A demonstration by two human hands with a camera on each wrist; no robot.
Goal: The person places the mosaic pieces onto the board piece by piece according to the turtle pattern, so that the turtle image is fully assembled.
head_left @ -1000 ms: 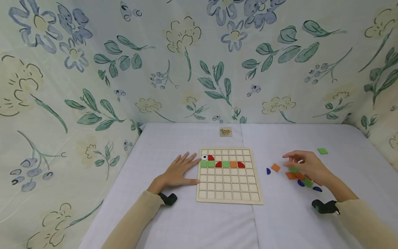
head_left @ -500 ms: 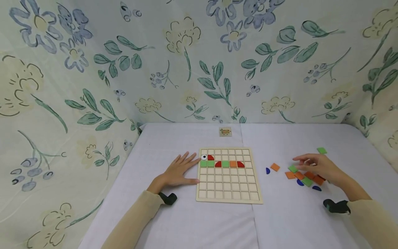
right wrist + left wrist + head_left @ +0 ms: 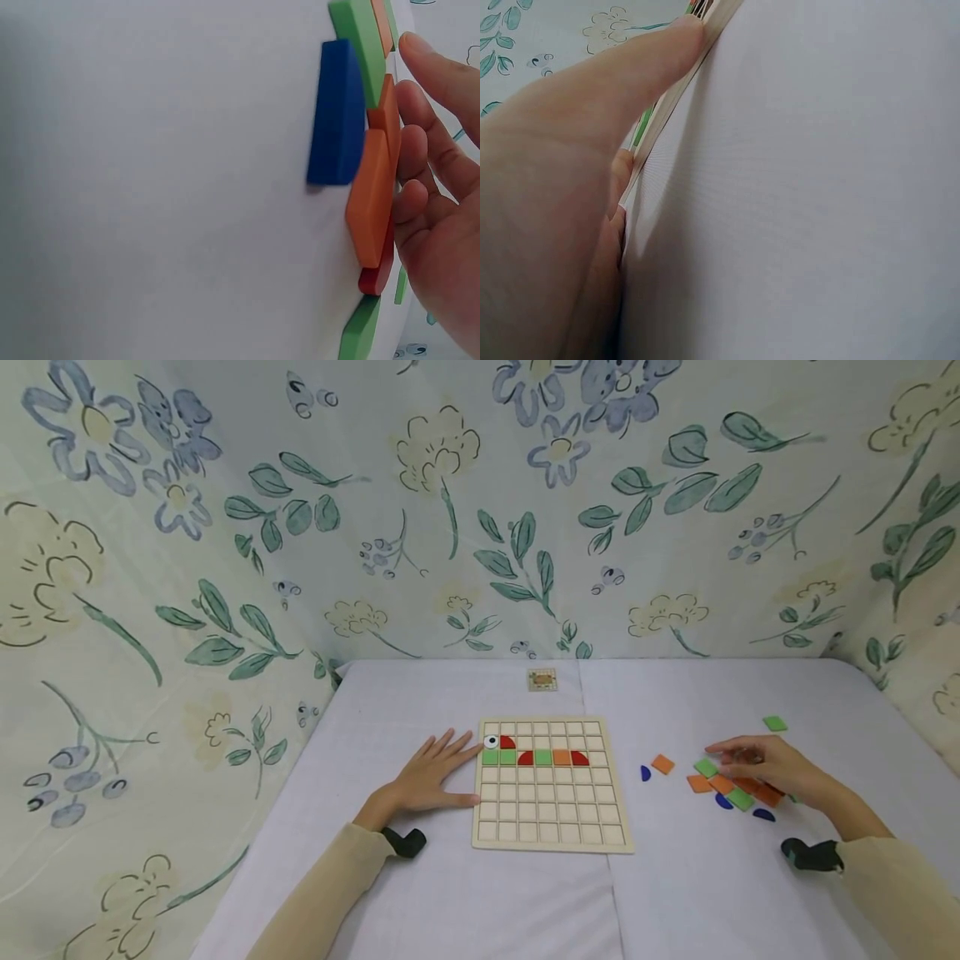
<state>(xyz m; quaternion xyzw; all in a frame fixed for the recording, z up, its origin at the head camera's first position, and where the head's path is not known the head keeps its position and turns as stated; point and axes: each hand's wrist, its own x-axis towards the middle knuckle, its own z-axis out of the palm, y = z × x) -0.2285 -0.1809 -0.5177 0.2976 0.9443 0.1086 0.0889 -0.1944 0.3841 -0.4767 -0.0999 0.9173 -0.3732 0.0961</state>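
My left hand (image 3: 427, 783) lies with spread fingers at the left side of a wooden grid board (image 3: 551, 814); its thumb touches the frame. On the board's upper rows sit a round eye piece (image 3: 491, 742), red quarter-circles (image 3: 580, 758), green squares (image 3: 543, 757) and an orange square (image 3: 562, 757). My right hand (image 3: 776, 770) is low over a loose pile, fingers loosely bent and holding nothing visible. Around it lie green squares (image 3: 706, 767), orange squares (image 3: 699, 784) and blue half-circles (image 3: 763, 815). In the right wrist view a red piece (image 3: 376, 277) shows under an orange one.
A small picture card (image 3: 542, 680) lies behind the board. Between board and pile are a single orange square (image 3: 662, 764) and a blue half-circle (image 3: 646, 773). Another green square (image 3: 775, 723) lies beyond the right hand. A white cloth (image 3: 525, 910) covers the table, before a floral curtain (image 3: 450, 568).
My right hand has shifted to the right over the pile, uncovering the green square at its left end. My left hand and the pieces on the board have stayed put.
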